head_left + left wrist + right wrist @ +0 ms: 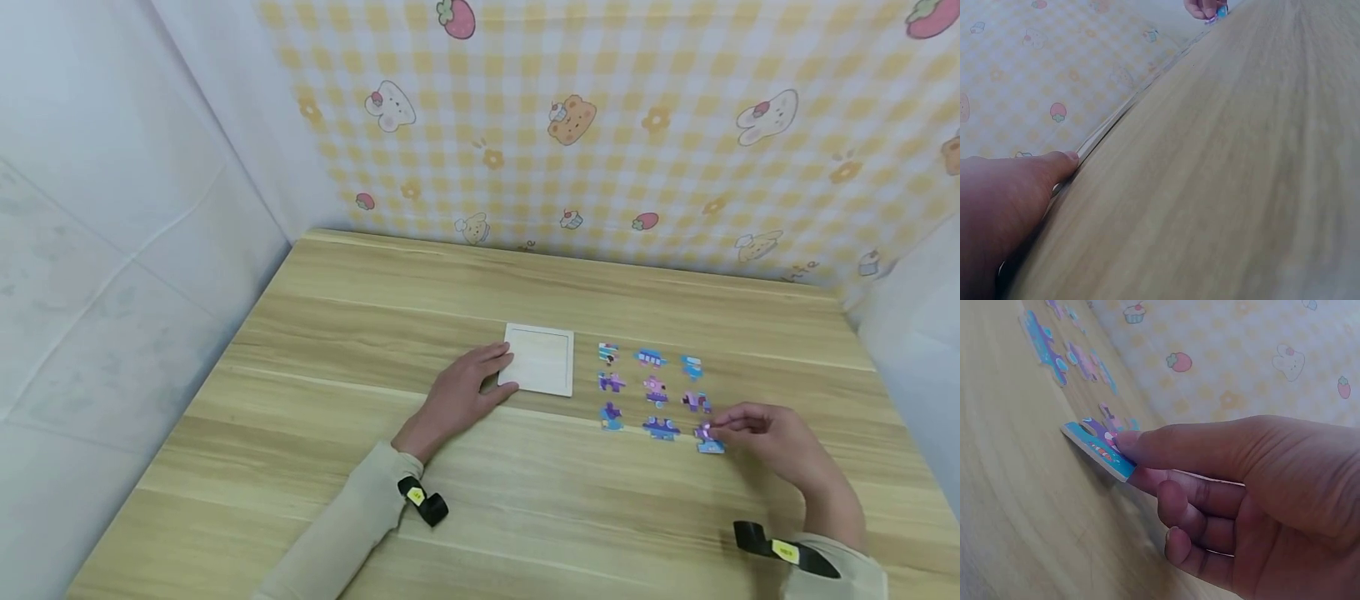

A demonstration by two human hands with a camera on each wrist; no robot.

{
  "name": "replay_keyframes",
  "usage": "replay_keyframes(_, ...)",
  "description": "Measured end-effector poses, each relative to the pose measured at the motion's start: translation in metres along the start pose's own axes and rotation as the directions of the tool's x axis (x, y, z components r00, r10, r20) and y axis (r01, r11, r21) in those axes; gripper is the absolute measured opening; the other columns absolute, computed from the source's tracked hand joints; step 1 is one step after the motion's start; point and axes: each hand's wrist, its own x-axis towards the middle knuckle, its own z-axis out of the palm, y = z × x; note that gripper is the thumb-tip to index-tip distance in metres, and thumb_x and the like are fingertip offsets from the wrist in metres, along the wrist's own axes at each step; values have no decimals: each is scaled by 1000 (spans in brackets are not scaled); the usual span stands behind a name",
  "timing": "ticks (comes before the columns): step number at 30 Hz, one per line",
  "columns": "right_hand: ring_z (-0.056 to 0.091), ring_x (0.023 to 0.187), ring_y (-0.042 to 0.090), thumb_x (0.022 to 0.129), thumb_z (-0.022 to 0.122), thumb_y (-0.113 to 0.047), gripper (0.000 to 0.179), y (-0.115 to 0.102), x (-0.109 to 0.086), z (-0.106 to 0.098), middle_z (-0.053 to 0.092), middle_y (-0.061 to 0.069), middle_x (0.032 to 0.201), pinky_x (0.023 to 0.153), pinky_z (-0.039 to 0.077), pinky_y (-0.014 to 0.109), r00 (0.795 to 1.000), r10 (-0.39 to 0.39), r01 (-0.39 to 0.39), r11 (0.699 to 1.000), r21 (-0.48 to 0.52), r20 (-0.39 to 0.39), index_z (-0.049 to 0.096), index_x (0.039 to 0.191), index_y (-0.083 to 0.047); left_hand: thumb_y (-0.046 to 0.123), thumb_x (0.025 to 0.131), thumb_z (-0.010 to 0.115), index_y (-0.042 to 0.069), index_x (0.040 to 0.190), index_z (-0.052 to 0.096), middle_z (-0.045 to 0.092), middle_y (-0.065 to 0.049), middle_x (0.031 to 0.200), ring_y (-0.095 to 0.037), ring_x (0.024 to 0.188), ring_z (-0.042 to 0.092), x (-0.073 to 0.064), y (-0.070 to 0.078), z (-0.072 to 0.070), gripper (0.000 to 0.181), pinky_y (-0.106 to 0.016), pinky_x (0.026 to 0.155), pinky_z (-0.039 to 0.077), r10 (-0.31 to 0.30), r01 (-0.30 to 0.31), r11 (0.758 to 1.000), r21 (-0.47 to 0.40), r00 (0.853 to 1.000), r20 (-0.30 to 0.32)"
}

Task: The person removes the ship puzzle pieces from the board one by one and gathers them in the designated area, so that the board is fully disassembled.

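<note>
My right hand pinches a jigsaw piece between thumb and fingertips. The piece is blue and purple with a small orange-striped figure, and it tilts up off the wood in the right wrist view. My left hand rests at the left side of a shallow square puzzle tray, pale and bare inside. Its fingertips touch the left rim, and the thumb lies at the near left corner. Other jigsaw pieces sit in loose rows between tray and right hand, such as a purple one and a pink one.
A wood-grain table carries everything. Behind it hangs a yellow checked cloth with cartoon prints, and a white curtain falls along the left side. Black camera straps circle both wrists.
</note>
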Motion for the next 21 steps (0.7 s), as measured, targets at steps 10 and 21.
replay_keyframes(10, 65, 78, 4, 94, 77, -11, 18, 3, 2, 2, 75, 4, 92, 69, 52, 18, 999, 43, -43, 999, -20, -5, 74, 105, 3, 43, 102, 65, 8, 146, 59, 49, -2, 158, -23, 147, 43, 2, 1, -1, 57, -42, 121, 36, -9, 9, 1000, 7, 1000, 15)
replay_keyframes(21, 61, 79, 3, 96, 76, -16, 19, 6, 5, 2, 74, 3, 95, 68, 50, 18, 998, 70, -69, 996, -47, 1, 75, 104, 2, 45, 102, 65, 9, 146, 59, 48, 0, 158, -21, 148, 41, 2, -1, 2, 57, -40, 122, 35, -26, 26, 1000, 2, 1000, 17)
